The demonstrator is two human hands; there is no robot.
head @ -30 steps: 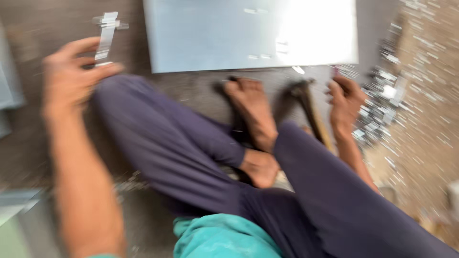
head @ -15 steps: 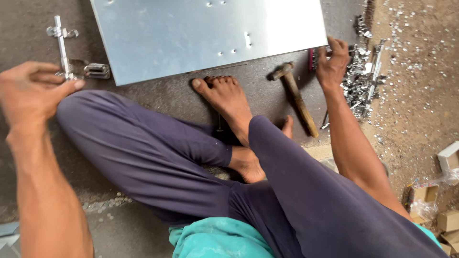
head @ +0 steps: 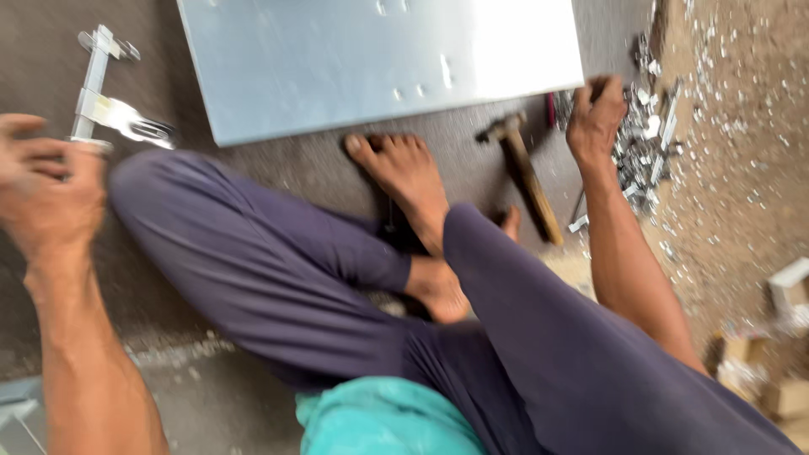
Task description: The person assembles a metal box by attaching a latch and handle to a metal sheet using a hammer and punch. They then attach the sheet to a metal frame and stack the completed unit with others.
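Down in the lower right of the frame sit small cardboard boxes (head: 779,371), tan and pale, blurred, on the gritty floor. Across the top lies a big grey metal sheet (head: 379,63), flat on the ground, with a bare foot (head: 409,181) just below its near edge. At upper left a silvery metal latch bracket (head: 105,101) lies on the floor, and the left hand (head: 46,190) is right at its lower end, fingers curled, though the blur hides whether it truly grips. Over at upper right, the right hand (head: 594,118) is down with bent fingers at the edge of a heap of metal scraps (head: 645,139), beside the sheet's corner; a grasp cannot be made out. A wooden-handled hammer (head: 522,173) rests between foot and forearm, untouched. Dark trouser legs fill the middle.
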